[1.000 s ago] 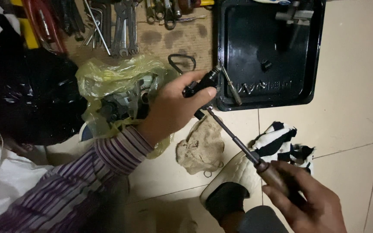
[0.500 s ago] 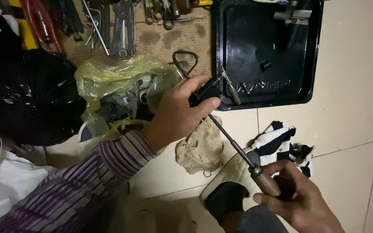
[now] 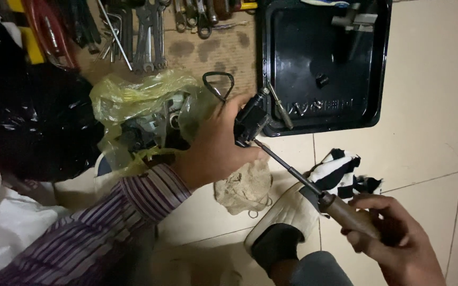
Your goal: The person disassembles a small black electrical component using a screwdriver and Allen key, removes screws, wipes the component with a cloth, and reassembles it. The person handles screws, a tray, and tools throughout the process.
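My left hand [image 3: 216, 148], in a striped sleeve, grips a small black metal part [image 3: 251, 121] held up above the floor. My right hand [image 3: 396, 243] is closed around the brown wooden handle of a long screwdriver [image 3: 314, 190]. The screwdriver's thin shaft runs up and left, and its tip meets the underside of the black part. A thin metal rod [image 3: 281, 108] sticks out from behind the part toward the tray.
A black tray [image 3: 367, 114] with small parts lies at the top right. Spanners and other tools [image 3: 149, 26] rest on a board at the top. A yellow plastic bag [image 3: 139, 114], a black bag [image 3: 33, 122], a beige rag [image 3: 245, 185] and a striped cloth [image 3: 345, 172] lie around a sandalled foot [image 3: 282, 233].
Both hands have shifted slightly down and right in view. The screwdriver stays pressed into the black part, and my right hand has drawn a little lower.
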